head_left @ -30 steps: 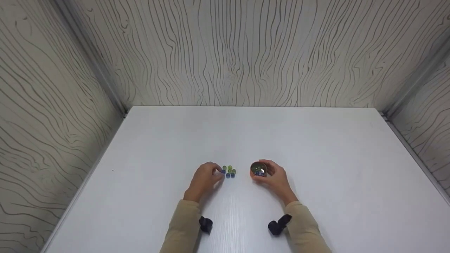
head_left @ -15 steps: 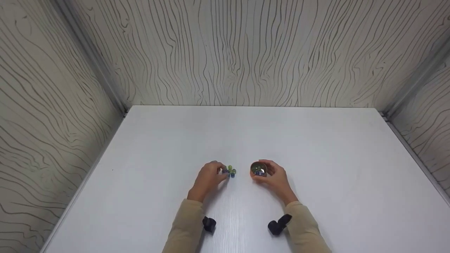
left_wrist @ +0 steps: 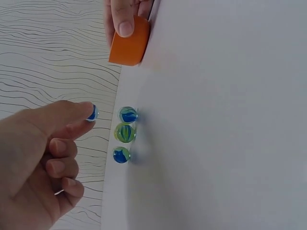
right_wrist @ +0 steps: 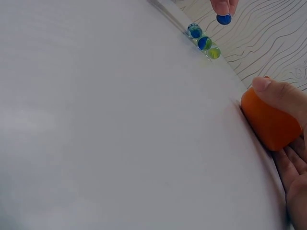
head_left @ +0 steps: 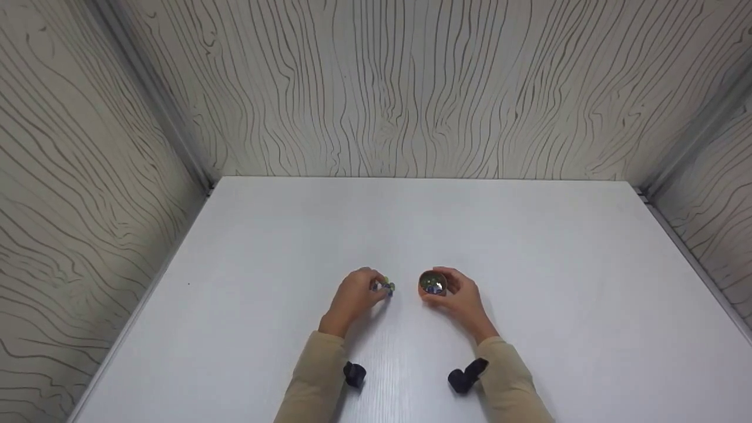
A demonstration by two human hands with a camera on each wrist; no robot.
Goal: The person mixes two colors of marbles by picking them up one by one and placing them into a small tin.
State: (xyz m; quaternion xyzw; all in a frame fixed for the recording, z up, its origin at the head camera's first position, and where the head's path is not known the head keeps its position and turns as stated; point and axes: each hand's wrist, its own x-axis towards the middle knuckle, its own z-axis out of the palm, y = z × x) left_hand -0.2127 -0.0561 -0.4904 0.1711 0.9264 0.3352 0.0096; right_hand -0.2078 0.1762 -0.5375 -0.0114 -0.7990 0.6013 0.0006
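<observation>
Between thumb and index finger my left hand (head_left: 354,295) pinches a blue marble (left_wrist: 94,113), held above the table in both wrist views. Below it, several clear marbles (left_wrist: 125,133) with blue and yellow-green swirls sit close together on the white surface; in the head view my fingers partly cover them. My right hand (head_left: 465,296) grips a small orange cup (right_wrist: 269,122), thumb on one side and fingers on the other. The cup stands upright on the table, its mouth up, with several marbles visible inside in the head view. A short gap separates the loose marbles from the cup.
The white table (head_left: 529,235) reaches back to a wall (head_left: 382,88) with a wood-grain pattern. Similar panels stand at both sides. A dark wrist camera (head_left: 355,374) sits on the left sleeve, and another camera (head_left: 462,379) on the right.
My left hand has moved slightly right, in over the cluster of marbles, and now pinches a blue marble above them. The right hand and the cup have stayed in place.
</observation>
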